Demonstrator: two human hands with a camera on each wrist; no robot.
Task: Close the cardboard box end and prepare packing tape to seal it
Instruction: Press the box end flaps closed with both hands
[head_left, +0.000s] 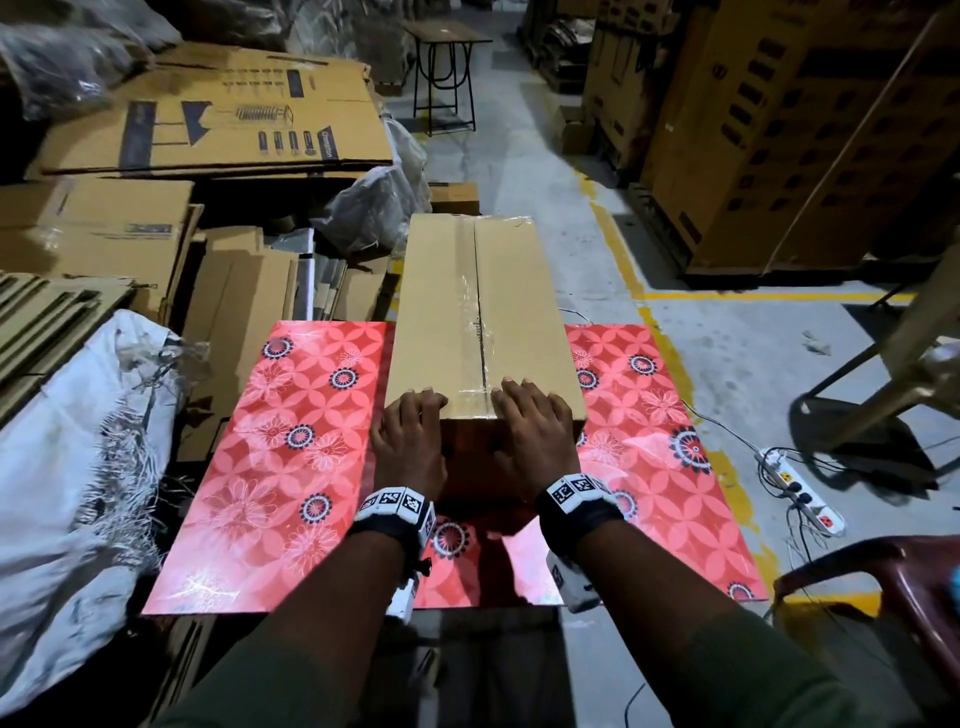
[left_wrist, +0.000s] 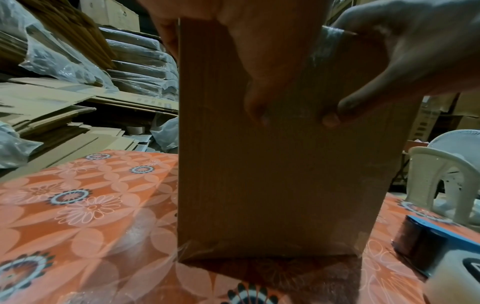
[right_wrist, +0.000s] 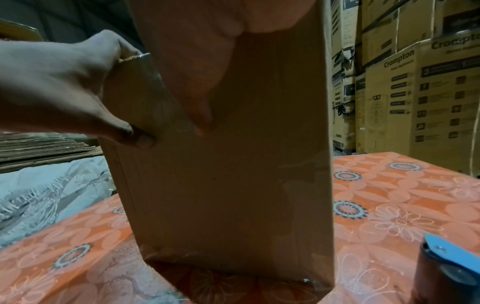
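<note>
A long cardboard box (head_left: 478, 312) lies lengthwise on the red floral table (head_left: 270, 467), its near end face (left_wrist: 272, 185) closed. Clear tape (head_left: 470, 291) runs along the top seam and folds down over the near edge. My left hand (head_left: 410, 436) and right hand (head_left: 535, 431) sit at that edge, one on each side of the seam. Their fingers lie on the top. The left thumb (left_wrist: 257, 98) and right thumb (right_wrist: 202, 107) press the end face beside the tape end. A blue tape dispenser (left_wrist: 420, 246) with a dark roll stands on the table at the right, untouched.
Flattened cartons (head_left: 208, 114) and a white sack (head_left: 67, 467) crowd the table's left side. Tall stacked cartons (head_left: 805, 130) stand at the right. A power strip (head_left: 800, 493) with cables lies on the floor. A maroon chair (head_left: 893, 587) is near right, a white chair (left_wrist: 446, 174) beyond.
</note>
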